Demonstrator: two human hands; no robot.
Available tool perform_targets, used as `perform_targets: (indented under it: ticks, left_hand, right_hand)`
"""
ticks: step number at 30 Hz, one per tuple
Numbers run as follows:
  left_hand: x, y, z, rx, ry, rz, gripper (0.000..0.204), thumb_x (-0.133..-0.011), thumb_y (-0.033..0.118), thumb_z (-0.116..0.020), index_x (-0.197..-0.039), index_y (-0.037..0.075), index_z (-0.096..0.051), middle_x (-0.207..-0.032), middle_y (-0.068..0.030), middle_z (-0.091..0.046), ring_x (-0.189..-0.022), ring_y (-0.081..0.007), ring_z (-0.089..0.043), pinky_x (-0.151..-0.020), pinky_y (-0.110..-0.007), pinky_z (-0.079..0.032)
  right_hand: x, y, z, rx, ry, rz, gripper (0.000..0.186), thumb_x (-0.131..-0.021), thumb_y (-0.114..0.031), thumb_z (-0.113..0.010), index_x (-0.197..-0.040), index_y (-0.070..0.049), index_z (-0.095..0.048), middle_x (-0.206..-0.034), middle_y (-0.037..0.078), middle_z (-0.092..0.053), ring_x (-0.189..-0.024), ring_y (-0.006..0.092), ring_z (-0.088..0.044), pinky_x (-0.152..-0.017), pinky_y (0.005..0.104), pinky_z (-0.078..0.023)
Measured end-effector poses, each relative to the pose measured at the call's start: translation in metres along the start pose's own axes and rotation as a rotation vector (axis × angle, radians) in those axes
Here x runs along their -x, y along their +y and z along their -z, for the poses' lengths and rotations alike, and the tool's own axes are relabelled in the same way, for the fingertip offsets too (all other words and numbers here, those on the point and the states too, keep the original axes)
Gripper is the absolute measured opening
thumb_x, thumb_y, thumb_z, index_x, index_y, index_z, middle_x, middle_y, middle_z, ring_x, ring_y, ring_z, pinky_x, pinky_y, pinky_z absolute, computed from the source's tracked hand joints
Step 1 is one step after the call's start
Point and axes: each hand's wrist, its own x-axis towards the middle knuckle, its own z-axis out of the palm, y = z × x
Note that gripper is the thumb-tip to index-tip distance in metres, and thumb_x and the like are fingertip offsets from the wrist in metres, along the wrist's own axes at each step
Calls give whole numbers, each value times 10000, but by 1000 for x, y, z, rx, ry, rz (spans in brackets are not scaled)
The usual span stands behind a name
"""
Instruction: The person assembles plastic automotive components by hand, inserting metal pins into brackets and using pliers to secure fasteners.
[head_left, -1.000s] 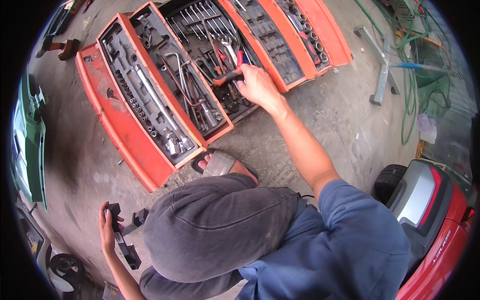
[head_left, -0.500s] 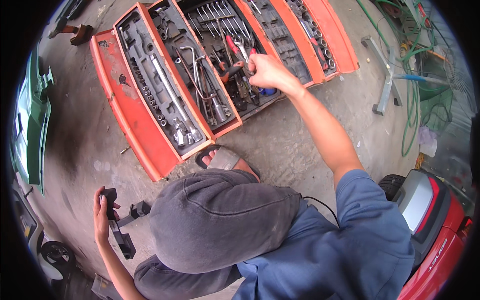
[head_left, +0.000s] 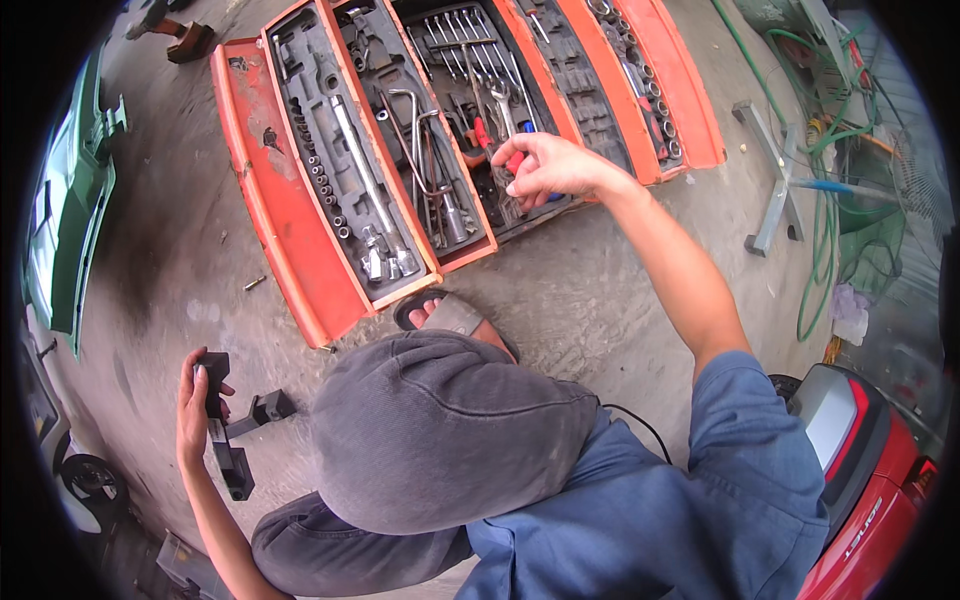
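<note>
My left hand [head_left: 197,405] is closed around one end of a black bracket [head_left: 232,460] with angled arms and block-shaped ends, just above the floor at lower left. My right hand [head_left: 552,168] is over the near end of the middle tray of an open red toolbox [head_left: 238,150]. Its thumb and fingers close on a red handle of what look like pliers [head_left: 515,162]; their jaws are hard to make out. A combination wrench [head_left: 503,108] lies just beyond my fingers, and several more wrenches [head_left: 460,40] lie farther back.
Left of the middle tray, bent wrenches [head_left: 405,130] and a long ratchet bar [head_left: 362,170] fill the side trays; sockets [head_left: 648,85] line the right one. A drill [head_left: 180,40] stands at far left. A metal stand [head_left: 775,180] and green hose [head_left: 822,240] lie right, beyond a red car [head_left: 880,520].
My right hand has drawn back slightly toward me, and the red handles have shifted the same way. My left hand still holds the bracket, slightly higher in view.
</note>
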Motion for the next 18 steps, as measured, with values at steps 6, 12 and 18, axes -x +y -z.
perform_targets:
  ticks: [6, 12, 18]
  left_hand:
    - [5, 3, 1, 32, 21, -25, 448, -1091, 382, -415, -1493, 183, -417, -850, -75, -662, -604, -92, -561, -570, -246, -481]
    - [7, 24, -8, 207, 65, -93, 454, -1094, 369, -370, -1503, 177, -411, -877, -92, -668, -615, -108, -567, -591, -253, -486]
    - [14, 35, 7, 562, 238, -249, 472, -1098, 319, -327, -1551, 188, -351, -1003, -150, -679, -700, -125, -599, -660, -267, -518]
  right_hand:
    - [-41, 45, 0, 843, 386, 481, 491, -788, 25, -643, -1265, -75, -590, -1000, 125, -671, -915, 296, -674, -796, 390, -540]
    - [-62, 48, 3, 1274, 382, 685, 436, -804, -45, -662, -1215, -193, -653, -1156, 117, -548, -1211, 299, -514, -1058, 448, -402]
    - [-67, 14, 13, 1514, 167, 848, 238, -804, -169, -668, -1039, -155, -702, -1100, 73, -573, -1169, 260, -529, -1039, 419, -413]
